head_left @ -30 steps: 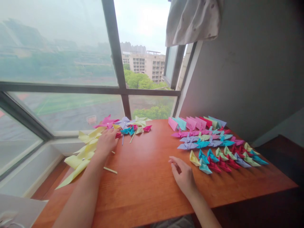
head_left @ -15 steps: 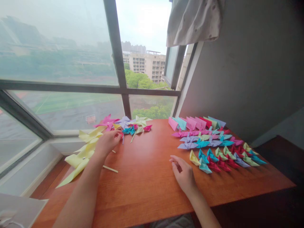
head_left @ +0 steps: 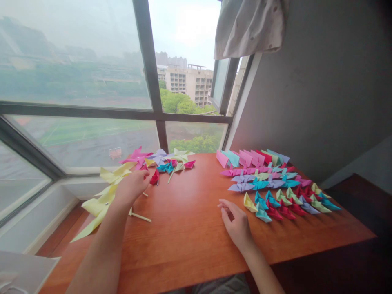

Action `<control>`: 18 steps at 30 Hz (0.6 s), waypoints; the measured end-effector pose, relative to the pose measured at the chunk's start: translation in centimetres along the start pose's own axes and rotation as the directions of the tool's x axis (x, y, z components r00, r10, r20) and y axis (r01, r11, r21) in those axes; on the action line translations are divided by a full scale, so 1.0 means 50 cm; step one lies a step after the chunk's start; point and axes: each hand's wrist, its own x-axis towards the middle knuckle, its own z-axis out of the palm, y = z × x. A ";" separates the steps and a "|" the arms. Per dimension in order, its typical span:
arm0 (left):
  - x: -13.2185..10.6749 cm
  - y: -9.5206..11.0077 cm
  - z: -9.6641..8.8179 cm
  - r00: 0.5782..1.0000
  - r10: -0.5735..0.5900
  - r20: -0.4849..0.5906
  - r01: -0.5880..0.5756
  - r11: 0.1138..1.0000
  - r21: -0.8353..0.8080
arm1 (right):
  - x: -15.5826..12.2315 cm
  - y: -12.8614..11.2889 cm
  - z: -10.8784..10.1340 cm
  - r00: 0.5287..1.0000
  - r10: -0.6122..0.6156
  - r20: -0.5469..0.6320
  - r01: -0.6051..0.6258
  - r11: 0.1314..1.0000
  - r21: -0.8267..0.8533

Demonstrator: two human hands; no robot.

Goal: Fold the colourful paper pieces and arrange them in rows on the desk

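My left hand [head_left: 133, 187] is over the table's left side with its fingers loosely bent and a little apart, and I see nothing held between them. Just right of its fingertips stands a red paper boat [head_left: 154, 177]; a bit of red paper [head_left: 144, 167] shows behind the fingers. Blue paper boats [head_left: 165, 167] and a pink-red boat [head_left: 190, 164] lie farther back. Yellow paper pinwheels [head_left: 102, 204] on sticks are partly hidden by my left forearm. My right hand [head_left: 237, 224] rests on the table, fingers slightly curled and apart, holding nothing, near a yellow paper boat [head_left: 250, 203].
On the right, several rows of folded paper boats [head_left: 277, 211], paper cranes [head_left: 241, 187] and upright folded pieces [head_left: 245, 158] fill the wooden table [head_left: 183, 241]. Pink, purple and green pinwheels [head_left: 159, 156] lie at the back beside the window.
My left hand has drawn slightly left, away from the red paper boat, which now shows more fully. My right hand stays in place.
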 end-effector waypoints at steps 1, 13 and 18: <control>0.000 -0.001 0.000 1.000 -0.007 0.018 0.007 1.000 0.021 | 0.000 0.000 0.000 1.000 0.001 0.001 -0.001 1.000 -0.001; -0.012 0.032 -0.015 0.983 0.182 0.015 -0.181 0.982 -0.047 | 0.003 -0.005 0.000 1.000 -0.002 -0.003 0.002 1.000 -0.023; -0.039 0.116 0.024 0.896 0.443 0.003 -0.430 0.871 -0.238 | 0.004 -0.011 0.000 1.000 -0.010 0.028 0.011 0.999 -0.041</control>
